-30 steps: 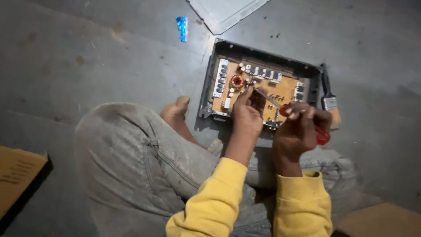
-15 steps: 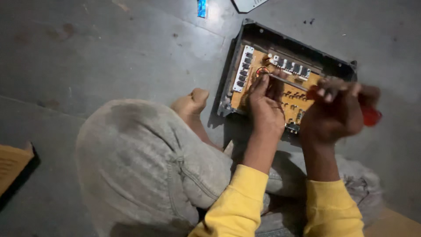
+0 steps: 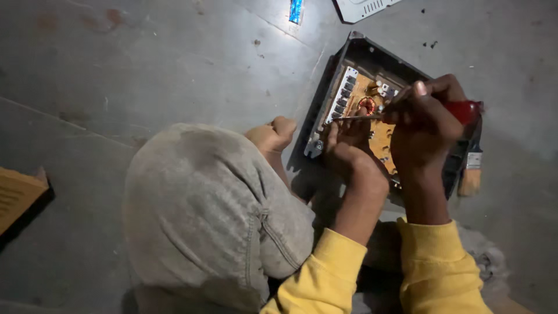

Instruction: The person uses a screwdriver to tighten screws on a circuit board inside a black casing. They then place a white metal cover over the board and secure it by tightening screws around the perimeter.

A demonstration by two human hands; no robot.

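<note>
1. Far to the left of our hands there's a cardboard piece (image 3: 17, 195) on the floor (image 3: 145, 64), then our bent knee (image 3: 203, 209) and bare foot (image 3: 270, 135) tucked just left of the work.
2. Our left hand (image 3: 349, 148) is curled loosely, fingertips resting on the orange circuit board (image 3: 381, 131) and steadying the metal shaft of the screwdriver (image 3: 459, 110) near its tip. It isn't clamped around anything.
3. Our right hand (image 3: 427, 125) is wrapped tight on the red handle, shaft pointing left toward the copper coil (image 3: 367, 105).
4. The board sits in an open black case (image 3: 325, 102) on the floor, right under both hands. We'd say keep the tip square and let the left fingers guide it so it doesn't skate onto nearby parts.
5. Room-wise: the raised case rim hems the left side, so wrists stay above it. A paintbrush (image 3: 471, 168) lies just right of the right hand, touching the case edge. Beyond the hands lie a blue object (image 3: 296, 10) and a pale lid (image 3: 363, 8), well apart.
</note>
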